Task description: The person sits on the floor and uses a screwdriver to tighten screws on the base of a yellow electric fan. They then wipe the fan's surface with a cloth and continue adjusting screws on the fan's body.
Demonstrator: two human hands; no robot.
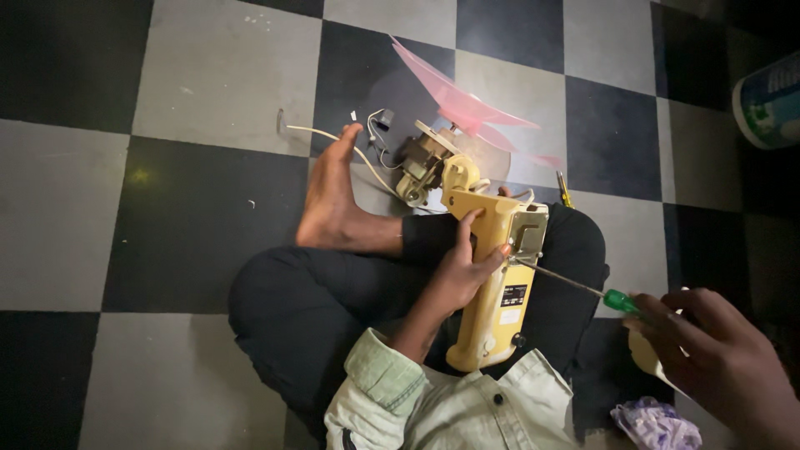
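I sit cross-legged on a checkered floor with a yellow fan body point(492, 287) lying across my lap. My left hand point(462, 267) grips its side, fingers wrapped over the casing. My right hand point(712, 358) holds a green-handled screwdriver point(621, 300); its long shaft reaches left, with the tip at the metal plate point(527, 237) on the fan body. Past the casing sits the exposed fan motor point(421, 162) with pink fan blades point(467, 104) attached. A white cable point(333, 137) runs from the motor past my bare foot point(329, 200).
A second screwdriver point(564, 190) lies on the floor by my knee. A crumpled purple-white plastic bag point(658, 425) lies at lower right. A blue and white round container point(771, 100) stands at the right edge. The floor point(192, 83) has black and grey tiles.
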